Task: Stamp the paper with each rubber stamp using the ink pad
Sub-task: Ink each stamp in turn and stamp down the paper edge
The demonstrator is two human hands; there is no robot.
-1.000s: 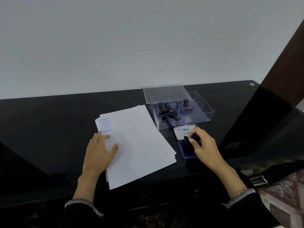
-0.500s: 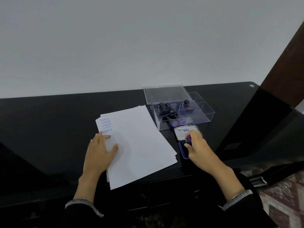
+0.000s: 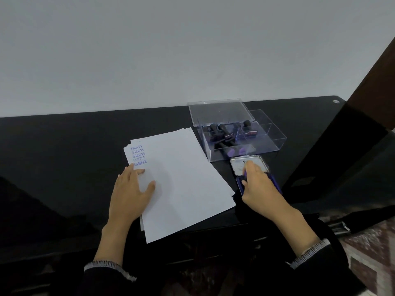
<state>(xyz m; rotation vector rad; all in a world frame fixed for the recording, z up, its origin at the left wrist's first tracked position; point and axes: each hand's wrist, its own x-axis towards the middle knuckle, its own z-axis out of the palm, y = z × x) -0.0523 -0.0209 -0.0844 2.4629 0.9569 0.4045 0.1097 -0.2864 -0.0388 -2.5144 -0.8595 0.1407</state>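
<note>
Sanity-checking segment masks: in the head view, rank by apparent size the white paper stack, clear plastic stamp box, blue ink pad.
1. white paper stack
2. clear plastic stamp box
3. blue ink pad, partly hidden under the right hand, but clearly smallest.

Left hand (image 3: 130, 190) lies flat on the paper (image 3: 181, 180) while right hand (image 3: 259, 184) presses a stamp (image 3: 245, 174) into the ink pad (image 3: 275, 182)

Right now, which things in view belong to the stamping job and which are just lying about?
Job:
white paper stack, left hand flat on it
open blue ink pad, right hand pressing a dark stamp there
clear plastic box of black-handled stamps

Lying about:
clear box lid
black strap
</note>
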